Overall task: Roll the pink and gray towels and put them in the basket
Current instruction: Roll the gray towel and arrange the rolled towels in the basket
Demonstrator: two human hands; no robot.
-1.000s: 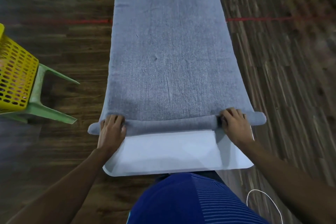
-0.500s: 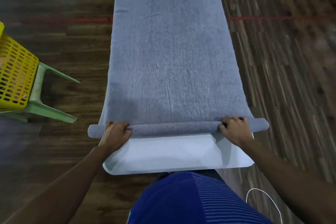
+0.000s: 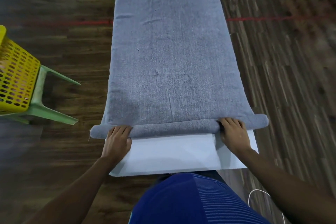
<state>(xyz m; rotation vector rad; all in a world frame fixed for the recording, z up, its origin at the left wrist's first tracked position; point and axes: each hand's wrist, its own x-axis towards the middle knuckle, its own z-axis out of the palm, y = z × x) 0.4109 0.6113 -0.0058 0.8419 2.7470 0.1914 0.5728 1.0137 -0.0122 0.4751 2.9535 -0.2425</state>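
Observation:
A gray towel [image 3: 169, 56] lies flat along a narrow white table [image 3: 174, 152], its near end wound into a thin roll [image 3: 174, 128] that overhangs both table sides. My left hand [image 3: 117, 139] holds the roll near its left end, fingers curled over the top. My right hand [image 3: 234, 132] grips the roll near its right end the same way. A yellow perforated basket [image 3: 16, 76] stands at the far left. No pink towel is clearly in view.
The basket sits on a green plastic stool [image 3: 49, 111] left of the table. Dark wooden floor [image 3: 291, 78] with a red line surrounds the table. A white cable [image 3: 254, 194] lies by my right side. My blue shirt fills the bottom edge.
The roll has grown slightly thicker and moved a little away from me, with both hands following it. More bare white table shows in front of me.

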